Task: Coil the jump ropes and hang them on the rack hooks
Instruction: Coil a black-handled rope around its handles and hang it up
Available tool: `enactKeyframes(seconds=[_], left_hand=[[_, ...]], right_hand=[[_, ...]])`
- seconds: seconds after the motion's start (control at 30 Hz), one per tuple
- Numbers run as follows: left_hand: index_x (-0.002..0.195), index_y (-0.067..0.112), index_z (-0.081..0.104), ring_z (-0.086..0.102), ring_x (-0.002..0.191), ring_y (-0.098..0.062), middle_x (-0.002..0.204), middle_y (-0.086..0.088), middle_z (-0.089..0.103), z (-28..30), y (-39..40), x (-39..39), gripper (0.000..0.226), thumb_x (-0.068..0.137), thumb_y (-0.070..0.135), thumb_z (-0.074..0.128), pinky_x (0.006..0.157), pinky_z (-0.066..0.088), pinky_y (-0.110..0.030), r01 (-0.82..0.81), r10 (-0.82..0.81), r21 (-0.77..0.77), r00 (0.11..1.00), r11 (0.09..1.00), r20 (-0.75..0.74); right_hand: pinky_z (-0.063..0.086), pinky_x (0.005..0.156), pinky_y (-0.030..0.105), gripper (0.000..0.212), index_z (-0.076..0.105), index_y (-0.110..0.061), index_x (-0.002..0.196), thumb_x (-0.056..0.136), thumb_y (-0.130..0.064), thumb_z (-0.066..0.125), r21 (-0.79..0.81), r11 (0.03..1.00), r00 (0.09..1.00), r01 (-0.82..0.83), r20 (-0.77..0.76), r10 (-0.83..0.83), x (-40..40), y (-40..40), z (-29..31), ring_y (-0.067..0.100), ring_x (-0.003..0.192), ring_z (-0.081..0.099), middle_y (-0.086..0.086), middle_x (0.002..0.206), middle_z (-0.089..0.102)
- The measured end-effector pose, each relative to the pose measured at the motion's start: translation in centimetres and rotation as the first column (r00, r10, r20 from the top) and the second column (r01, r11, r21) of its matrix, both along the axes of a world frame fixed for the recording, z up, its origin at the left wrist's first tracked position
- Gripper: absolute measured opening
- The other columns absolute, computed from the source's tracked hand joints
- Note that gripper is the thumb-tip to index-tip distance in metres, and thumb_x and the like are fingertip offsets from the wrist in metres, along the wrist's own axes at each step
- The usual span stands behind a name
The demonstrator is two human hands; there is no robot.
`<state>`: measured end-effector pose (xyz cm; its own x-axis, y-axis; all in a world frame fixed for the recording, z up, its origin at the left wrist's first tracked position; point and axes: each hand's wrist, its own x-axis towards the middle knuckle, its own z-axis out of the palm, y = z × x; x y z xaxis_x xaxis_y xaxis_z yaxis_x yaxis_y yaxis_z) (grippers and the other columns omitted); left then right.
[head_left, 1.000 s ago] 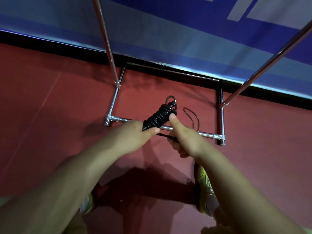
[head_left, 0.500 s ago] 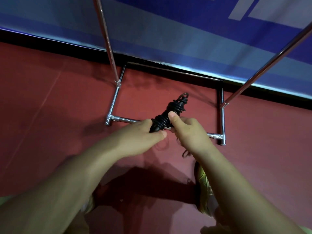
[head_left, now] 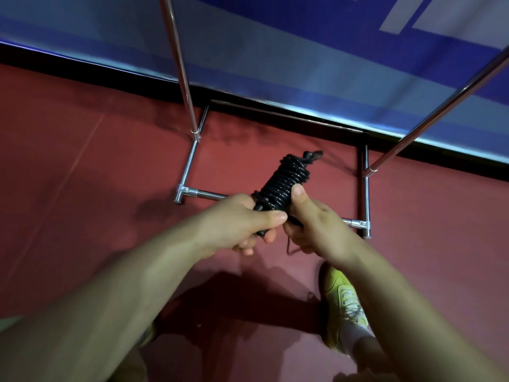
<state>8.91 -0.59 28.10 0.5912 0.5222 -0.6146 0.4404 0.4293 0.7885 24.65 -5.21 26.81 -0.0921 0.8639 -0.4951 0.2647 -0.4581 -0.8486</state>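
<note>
A black jump rope (head_left: pixel 283 179) is wound into a tight bundle and held above the red floor, its far end pointing up and right. My left hand (head_left: pixel 242 219) grips the near end of the bundle, thumb laid across it. My right hand (head_left: pixel 311 221) holds the bundle from the right, thumb pressed against the coils, fingers curled beneath. A thin loose strand hangs under my right hand. The chrome rack (head_left: pixel 190 164) stands behind, its base tubes on the floor and two uprights rising out of view. No hooks are visible.
A blue and grey banner wall (head_left: pixel 275 51) runs behind the rack. My yellow shoe (head_left: pixel 343 301) stands on the red floor (head_left: pixel 82 161) at lower right; the other foot is mostly hidden under my left arm.
The loose rope loop on the floor has been drawn in. The bundle is thicker and more fully wound, and both hands have closed tighter on its near end.
</note>
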Motion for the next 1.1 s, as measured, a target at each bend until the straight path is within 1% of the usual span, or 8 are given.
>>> enactKeyframes(seconds=[0.23, 0.37, 0.57, 0.7, 0.77, 0.87, 0.97, 1.1], left_hand=[[0.076, 0.023, 0.064, 0.047, 0.045, -0.002, 0.059, 0.01, 0.061, -1.4, -0.1, 0.3, 0.021, 0.09, 0.036, 0.056, 0.05, 0.035, -0.021, 0.234, -0.1, 0.372, 0.933, 0.898, -0.346], [0.085, 0.033, 0.053, 0.062, 0.07, -0.011, 0.074, 0.009, 0.064, -2.0, 0.0, -0.8, 0.012, 0.088, 0.044, 0.055, 0.068, 0.05, -0.033, 0.362, -0.087, 0.478, 0.859, 0.8, -0.505], [0.1, 0.027, 0.044, 0.059, 0.091, -0.02, 0.089, 0.009, 0.055, -2.0, -0.5, -0.9, 0.022, 0.093, 0.047, 0.049, 0.07, 0.044, -0.031, 0.548, -0.038, 0.515, 0.708, 0.659, -0.705], [0.11, 0.021, 0.048, 0.061, 0.094, -0.023, 0.101, 0.003, 0.063, -2.1, -0.3, -0.9, 0.034, 0.093, 0.05, 0.045, 0.069, 0.045, -0.033, 0.591, 0.019, 0.565, 0.681, 0.575, -0.732], [0.108, 0.02, 0.047, 0.061, 0.091, -0.023, 0.098, 0.003, 0.063, -2.0, -0.2, -0.8, 0.035, 0.092, 0.051, 0.046, 0.067, 0.043, -0.032, 0.594, 0.008, 0.577, 0.693, 0.561, -0.721], [0.103, 0.029, 0.05, 0.06, 0.083, -0.015, 0.088, 0.009, 0.061, -1.9, 0.0, -1.0, 0.025, 0.089, 0.05, 0.051, 0.067, 0.046, -0.032, 0.507, -0.08, 0.539, 0.774, 0.673, -0.628], [0.087, 0.034, 0.046, 0.058, 0.076, -0.011, 0.08, 0.009, 0.058, -1.3, 0.3, -1.2, 0.012, 0.089, 0.043, 0.053, 0.069, 0.046, -0.032, 0.398, -0.117, 0.48, 0.85, 0.782, -0.514], [0.096, 0.024, 0.041, 0.057, 0.086, -0.018, 0.09, 0.007, 0.057, -1.3, 0.0, -1.1, 0.021, 0.091, 0.043, 0.05, 0.069, 0.045, -0.035, 0.502, -0.09, 0.575, 0.798, 0.645, -0.595]], right_hand=[[0.027, 0.051, 0.022, 0.064, 0.047, -0.018, 0.059, 0.1, -0.052, 0.013, -0.047, 0.999, 0.957, -0.024, 0.287, 0.037, -0.8, -0.1, 0.0, 0.002, 0.042, 0.037, -0.009, 0.047, 0.042], [0.038, 0.06, 0.026, 0.067, 0.06, -0.015, 0.069, 0.099, -0.055, 0.014, -0.141, 0.987, 0.929, -0.079, 0.348, 0.124, -1.0, -0.2, -0.2, 0.01, 0.055, 0.046, -0.007, 0.059, 0.05], [0.04, 0.052, 0.026, 0.062, 0.063, -0.008, 0.092, 0.095, -0.061, 0.031, -0.326, 0.944, 0.996, -0.049, 0.058, 0.072, -0.9, -0.2, -1.0, 0.013, 0.051, 0.05, 0.001, 0.064, 0.057], [0.035, 0.049, 0.025, 0.085, 0.065, -0.011, 0.093, 0.067, -0.086, 0.035, -0.361, 0.932, 0.994, 0.003, -0.102, -0.042, -1.1, -0.3, -1.7, 0.01, 0.05, 0.048, -0.001, 0.061, 0.057], [0.033, 0.047, 0.024, 0.083, 0.066, -0.01, 0.091, 0.071, -0.083, 0.032, -0.356, 0.934, 0.993, 0.041, -0.093, -0.079, -1.1, -0.3, -1.6, 0.011, 0.047, 0.045, -0.001, 0.059, 0.055], [0.033, 0.048, 0.024, 0.063, 0.066, -0.009, 0.082, 0.093, -0.062, 0.034, -0.239, 0.969, 0.998, 0.068, -0.002, -0.07, -1.0, -0.4, -1.2, 0.011, 0.045, 0.044, 0.0, 0.056, 0.053], [0.035, 0.049, 0.024, 0.054, 0.065, -0.01, 0.076, 0.097, -0.051, 0.038, -0.144, 0.986, 0.995, 0.083, 0.06, -0.075, -1.0, -0.4, -1.0, 0.011, 0.044, 0.044, 0.0, 0.054, 0.054], [0.03, 0.046, 0.025, 0.071, 0.064, -0.01, 0.078, 0.082, -0.076, 0.039, -0.25, 0.958, 0.982, 0.141, -0.086, -0.167, -0.8, -0.5, -1.2, 0.015, 0.045, 0.042, 0.004, 0.057, 0.053]])
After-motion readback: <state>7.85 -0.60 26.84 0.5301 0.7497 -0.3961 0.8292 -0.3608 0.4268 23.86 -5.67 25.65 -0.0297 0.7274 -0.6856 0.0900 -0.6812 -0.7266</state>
